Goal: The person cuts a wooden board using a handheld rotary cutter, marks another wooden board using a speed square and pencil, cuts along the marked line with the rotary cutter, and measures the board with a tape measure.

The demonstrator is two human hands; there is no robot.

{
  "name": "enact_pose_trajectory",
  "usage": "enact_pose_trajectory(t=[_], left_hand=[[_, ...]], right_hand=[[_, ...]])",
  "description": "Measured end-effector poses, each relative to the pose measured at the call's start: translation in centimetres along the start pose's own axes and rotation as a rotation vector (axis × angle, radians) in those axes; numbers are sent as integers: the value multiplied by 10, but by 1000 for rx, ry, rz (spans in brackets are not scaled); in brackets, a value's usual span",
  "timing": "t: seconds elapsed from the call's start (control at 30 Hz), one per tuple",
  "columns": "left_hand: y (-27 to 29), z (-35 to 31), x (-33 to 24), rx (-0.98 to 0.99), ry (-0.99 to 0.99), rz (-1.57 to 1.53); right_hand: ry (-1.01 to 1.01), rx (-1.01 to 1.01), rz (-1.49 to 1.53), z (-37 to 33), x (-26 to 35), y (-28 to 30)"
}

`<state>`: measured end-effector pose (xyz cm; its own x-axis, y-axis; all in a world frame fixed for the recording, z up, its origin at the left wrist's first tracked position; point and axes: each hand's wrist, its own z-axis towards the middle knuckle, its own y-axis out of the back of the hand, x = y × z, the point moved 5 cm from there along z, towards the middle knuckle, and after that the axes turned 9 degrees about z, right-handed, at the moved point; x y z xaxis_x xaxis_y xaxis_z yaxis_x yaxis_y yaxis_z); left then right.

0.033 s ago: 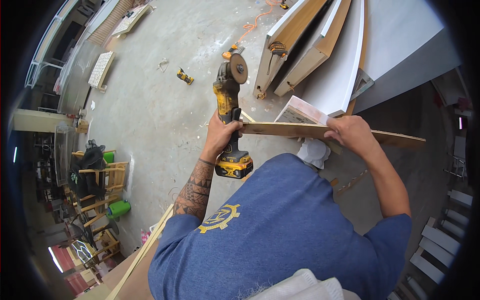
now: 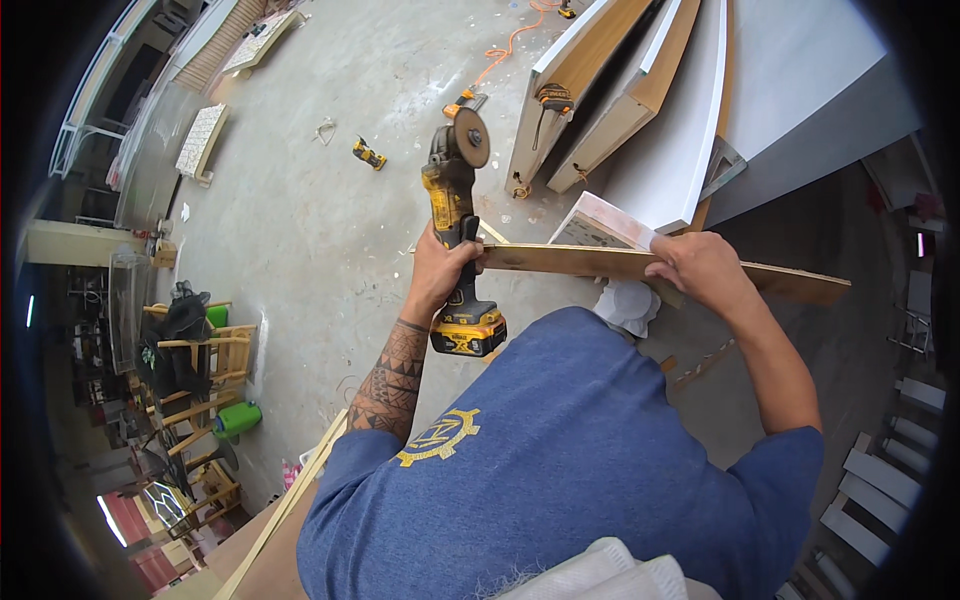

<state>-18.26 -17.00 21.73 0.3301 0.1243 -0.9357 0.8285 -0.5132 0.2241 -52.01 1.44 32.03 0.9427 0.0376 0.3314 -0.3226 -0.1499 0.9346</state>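
My left hand (image 2: 443, 268) is wrapped around the handle of a yellow-and-black cordless angle grinder (image 2: 450, 195). The grinder points away from me, its worn brown disc at the far end and its battery toward my body. A long, thin wooden board (image 2: 590, 263) runs crosswise in front of me, its left end meeting my left hand near the thumb. My right hand (image 2: 705, 270) is closed over the board right of its middle. Just beyond that hand, a white-edged panel piece (image 2: 615, 220) sits close to the board; whether they touch, I cannot tell.
Tall white-and-wood panels (image 2: 640, 90) stand beyond, with a tape measure (image 2: 555, 97) on one. On the floor lie a yellow power tool (image 2: 370, 153) and an orange cord (image 2: 497, 52). Wooden chairs (image 2: 235, 350) are at left. A white scalloped object (image 2: 628, 305) is under the board.
The grinder's head and disc have shifted very slightly left. Both hands keep their grip, and the board stays nearly in place.
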Motion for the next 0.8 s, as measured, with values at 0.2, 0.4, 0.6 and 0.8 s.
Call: enact_pose_trajectory(t=[0.2, 0.4, 0.6, 0.8], left_hand=[[0, -3, 4, -252, -69, -49], [6, -12, 2, -278, -28, -187], [21, -23, 31, -220, -4, -374], [40, -39, 57, -201, -37, -451]], right_hand=[[-278, 227, 186, 7, 2, -19], [-375, 155, 284, 4, -63, -63], [-351, -45, 394, -27, -114, -83], [-353, -169, 429, -47, -129, -88]])
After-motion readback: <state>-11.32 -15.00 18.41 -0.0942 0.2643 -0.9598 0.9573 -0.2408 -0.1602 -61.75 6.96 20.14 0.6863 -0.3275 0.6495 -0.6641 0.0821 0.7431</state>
